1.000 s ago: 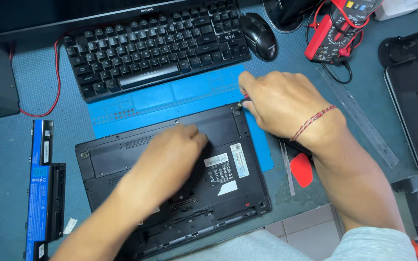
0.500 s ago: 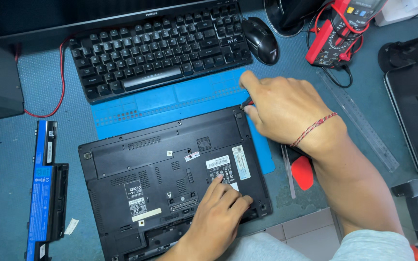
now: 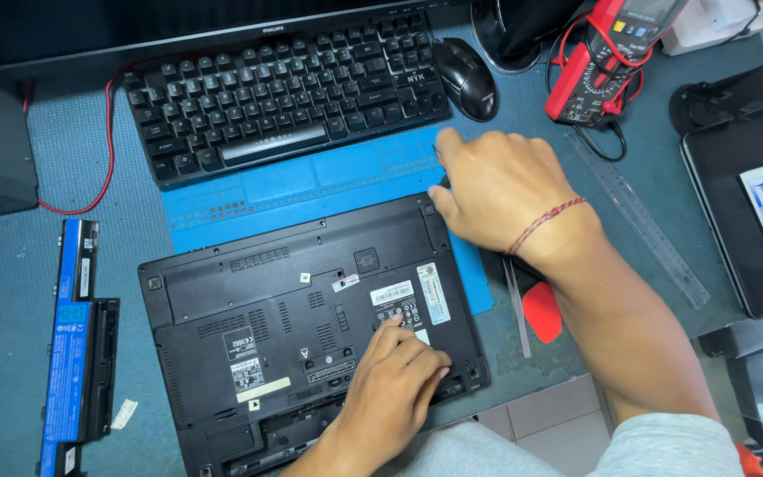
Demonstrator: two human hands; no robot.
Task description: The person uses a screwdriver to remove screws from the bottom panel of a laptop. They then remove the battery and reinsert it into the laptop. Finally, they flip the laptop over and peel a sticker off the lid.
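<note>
At the lower middle of the frame the left hand (image 3: 395, 380) is resting flat on the upturned black laptop (image 3: 306, 331), its fingers lying loosely together and pressing the base near the right front corner, pinching nothing. The laptop is lying bottom side up across the centre of the frame, partly on a blue work mat (image 3: 311, 185). White rectangular stickers (image 3: 417, 296) are sitting just above the left fingertips, a smaller white square label (image 3: 242, 358) is lying left of centre, and a pale narrow strip is sitting below it. At the left edge a black battery pack with a blue label (image 3: 77, 349) is lying well apart from the laptop. Further up, the right hand (image 3: 496, 190) is curling at the laptop's upper right corner; whether it is gripping a tool cannot be told. A red spudger (image 3: 542, 311) is lying beneath that wrist. Beyond are a black keyboard (image 3: 284, 93), a black mouse (image 3: 467, 78) and a red multimeter (image 3: 598, 57).
</note>
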